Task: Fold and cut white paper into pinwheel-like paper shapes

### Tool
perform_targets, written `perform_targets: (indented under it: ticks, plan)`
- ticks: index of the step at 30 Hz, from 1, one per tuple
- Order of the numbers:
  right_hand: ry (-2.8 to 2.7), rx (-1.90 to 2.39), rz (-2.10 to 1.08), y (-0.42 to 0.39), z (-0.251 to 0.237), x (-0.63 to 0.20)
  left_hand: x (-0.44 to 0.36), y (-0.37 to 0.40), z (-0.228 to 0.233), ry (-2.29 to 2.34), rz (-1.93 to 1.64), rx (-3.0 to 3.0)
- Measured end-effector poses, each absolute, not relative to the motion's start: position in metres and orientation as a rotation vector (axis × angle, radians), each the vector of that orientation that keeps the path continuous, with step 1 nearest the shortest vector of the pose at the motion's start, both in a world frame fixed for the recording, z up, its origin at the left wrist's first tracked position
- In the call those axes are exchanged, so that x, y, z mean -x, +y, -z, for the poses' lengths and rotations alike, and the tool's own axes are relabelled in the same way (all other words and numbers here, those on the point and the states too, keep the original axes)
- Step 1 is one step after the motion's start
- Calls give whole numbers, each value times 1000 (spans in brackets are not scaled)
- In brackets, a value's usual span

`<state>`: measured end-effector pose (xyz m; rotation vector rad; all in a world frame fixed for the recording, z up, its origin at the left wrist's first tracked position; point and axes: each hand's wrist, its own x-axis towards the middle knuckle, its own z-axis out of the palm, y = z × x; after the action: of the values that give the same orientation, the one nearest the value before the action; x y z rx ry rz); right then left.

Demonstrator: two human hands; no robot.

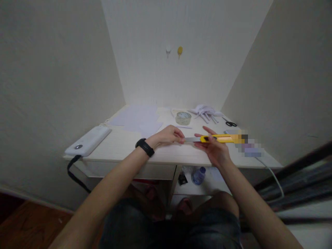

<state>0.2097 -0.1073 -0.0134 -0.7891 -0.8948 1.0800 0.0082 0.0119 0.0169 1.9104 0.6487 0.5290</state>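
Observation:
A yellow utility knife [225, 138] lies across my right hand [216, 148], with the thumb on its body and the fingers behind and below it. Its long grey blade is out and points left. My left hand [171, 135], with a black watch on the wrist, pinches the blade's tip between thumb and fingers. Both hands are just above the front part of the white desk [124, 145]. Behind them stands a roll of clear tape [183, 118]. A thin strip lies on the desk between the tape and my hands.
White paper sheets [137, 117] lie at the back left. Crumpled paper with rolled strips [206, 111] and black-handled scissors [230, 123] are at the back right. A white power bank [89, 141] with a black strap sits at the left edge. A bottle [199, 175] stands on the shelf below.

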Motion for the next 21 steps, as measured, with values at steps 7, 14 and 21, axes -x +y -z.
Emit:
perform_targets:
  ticks: [7, 14, 21]
  plan:
    - [-942, 763, -970, -120, 15, -224, 44, 23, -42, 862, -587, -1956]
    - [-1534, 1211, -460, -114, 20, -219, 58, 28, -59, 938, -575, -2024]
    - [-1896, 1306, 152, -116, 20, -211, 62, 29, -74, 1023, -614, -2212]
